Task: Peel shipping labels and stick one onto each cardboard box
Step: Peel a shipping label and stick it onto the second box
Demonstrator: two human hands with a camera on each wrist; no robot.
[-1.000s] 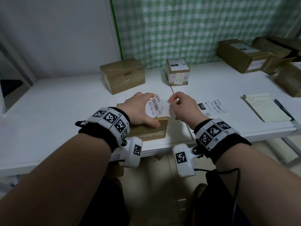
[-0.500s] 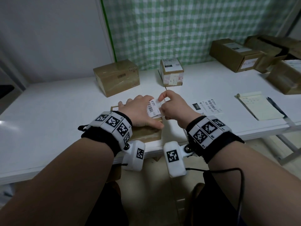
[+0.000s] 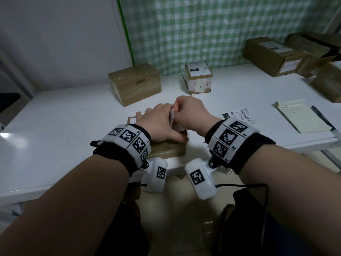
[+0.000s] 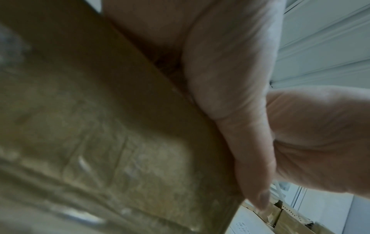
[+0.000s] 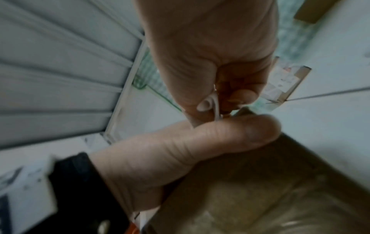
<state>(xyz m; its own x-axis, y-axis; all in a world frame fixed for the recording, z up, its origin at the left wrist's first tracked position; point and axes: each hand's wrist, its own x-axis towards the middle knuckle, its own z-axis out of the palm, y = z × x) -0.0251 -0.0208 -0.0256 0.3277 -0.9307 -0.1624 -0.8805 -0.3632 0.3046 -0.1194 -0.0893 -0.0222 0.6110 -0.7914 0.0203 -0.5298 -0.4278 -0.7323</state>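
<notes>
Between both hands, label [image 3: 172,117] mostly hidden, right hand [image 3: 191,115] pinching it, left hand [image 3: 158,124] grip unclear.

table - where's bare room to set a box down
Widest bare patch: the table left of the hands, before the taped box. A second one lies between the small labelled box, the loose label and the notepad. The far right corner is crowded with stacked boxes. The front middle is taken by both hands on the flat box.
</notes>
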